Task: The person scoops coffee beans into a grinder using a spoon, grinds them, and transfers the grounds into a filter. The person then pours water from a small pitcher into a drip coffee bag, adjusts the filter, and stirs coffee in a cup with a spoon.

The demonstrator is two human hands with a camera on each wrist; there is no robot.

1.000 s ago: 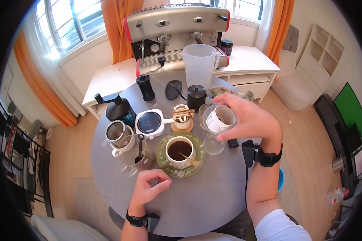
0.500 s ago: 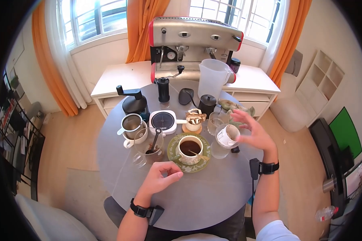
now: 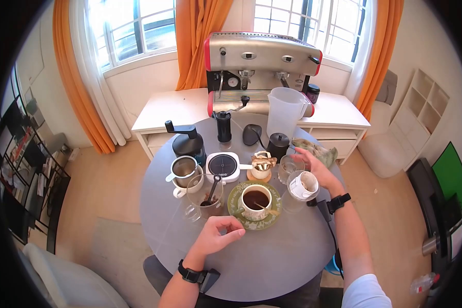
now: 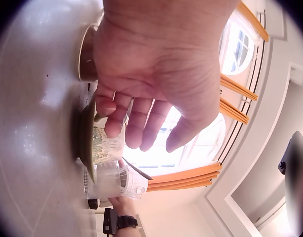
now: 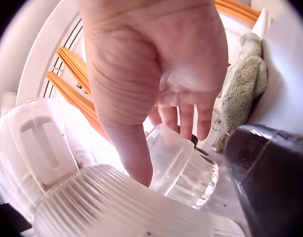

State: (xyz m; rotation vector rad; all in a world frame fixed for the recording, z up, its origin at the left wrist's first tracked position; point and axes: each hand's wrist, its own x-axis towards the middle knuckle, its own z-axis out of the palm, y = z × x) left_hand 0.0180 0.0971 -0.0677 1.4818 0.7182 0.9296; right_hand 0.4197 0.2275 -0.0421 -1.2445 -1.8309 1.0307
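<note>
My right hand (image 3: pixel 313 168) reaches to a small clear glass (image 3: pixel 287 175), its thumb on the near side and its fingers behind. In the right wrist view, the glass (image 5: pixel 191 180) shows between thumb and fingers, which are fairly straight. Just in front of that hand stands a clear ribbed dripper (image 5: pixel 107 202) holding a white paper filter (image 3: pixel 303 186) with dark grounds inside. My left hand (image 3: pixel 218 237) hovers idle, fingers loosely bent and holding nothing. Beyond it, a patterned cup (image 3: pixel 250 211) of dark coffee stands on a green saucer (image 3: pixel 235 201), with a spoon (image 3: pixel 264 207) leaning in it.
Left of the cup stand a glass jug (image 3: pixel 196 197) with a black scoop, a mug with a strainer (image 3: pixel 184 167) and a grinder (image 3: pixel 187 145). Behind are a white scale (image 3: pixel 222 165), a black kettle (image 3: pixel 279 145), a tall pitcher (image 3: pixel 282 114) and a greenish cloth (image 3: pixel 315 150).
My right hand has left the dripper with the filter, which now rests lower, and moved to the small glass behind it. The left hand stays loosely bent. The head view has shifted.
</note>
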